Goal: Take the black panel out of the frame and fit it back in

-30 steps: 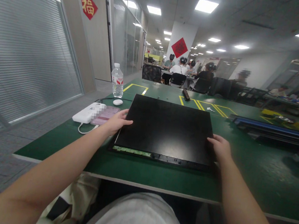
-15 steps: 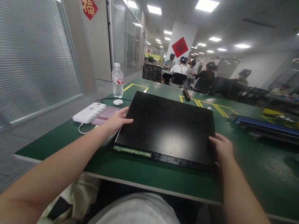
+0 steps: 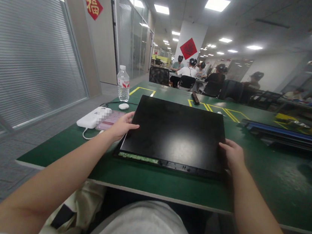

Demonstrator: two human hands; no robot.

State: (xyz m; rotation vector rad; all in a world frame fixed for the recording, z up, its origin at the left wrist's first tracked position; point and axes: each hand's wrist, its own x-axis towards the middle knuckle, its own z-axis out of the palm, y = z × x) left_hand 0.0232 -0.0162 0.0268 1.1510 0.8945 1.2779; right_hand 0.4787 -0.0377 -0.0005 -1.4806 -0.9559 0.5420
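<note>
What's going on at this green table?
A person's left hand and right hand hold a flat black screen panel by opposite sides, over the green table. A green circuit strip shows along its near edge. A water bottle stands beyond the left hand.

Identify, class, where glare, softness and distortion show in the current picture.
Head view: pale glare on the flat black rectangular panel; head view: a whitish sheen on the green tabletop, right; head view: the long blue-and-black bars look soft; head view: the tall grey door leans, suggesting wide-angle distortion.
</note>
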